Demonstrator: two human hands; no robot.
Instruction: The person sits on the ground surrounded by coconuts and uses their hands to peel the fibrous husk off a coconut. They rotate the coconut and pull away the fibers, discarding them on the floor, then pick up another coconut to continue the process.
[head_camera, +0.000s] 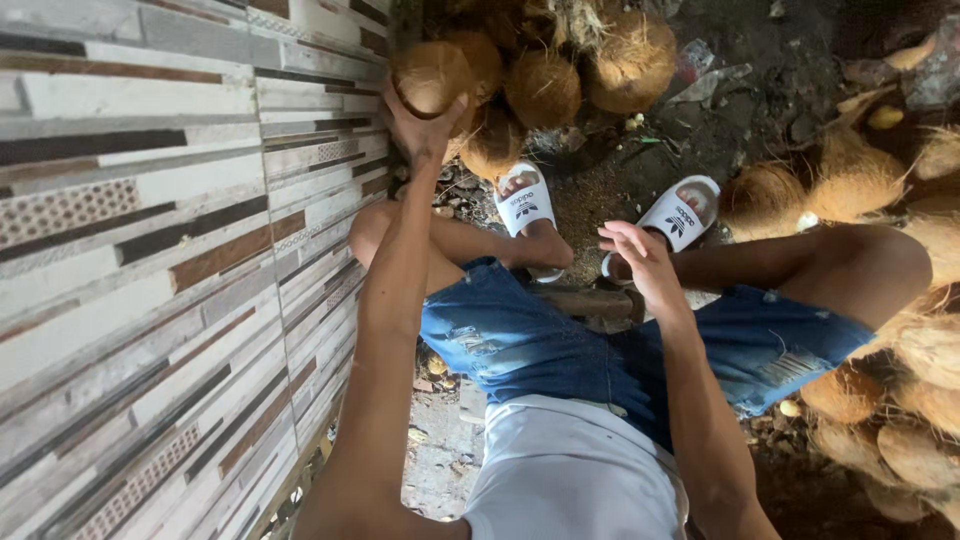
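Your left hand (420, 125) reaches far forward along the wall, fingers curled up around the underside of a round, brown, fibrous husked coconut (432, 75) and gripping it at the near edge of the heap. Your right hand (640, 255) hangs loose above your right knee, fingers spread and slightly bent, holding nothing. That gripped coconut sits at the left front of a pile of similar brown hairy coconuts (560, 70), touching its neighbours on the right and just beside the striped tiled wall of grey, white and brown bands (150, 250), which runs the whole length of your left arm and leaves almost no room on that side. You sit with knees apart in torn blue denim shorts (520, 340) and a white shirt (570, 470), feet in white slide sandals (525, 200) planted on dark, littered ground (730, 110). Between your feet lies a patch of brown husk dust, the only open floor ahead of you. More pale, shaggy coconuts (900, 400) crowd close against your right thigh and shin, hemming in the right edge.
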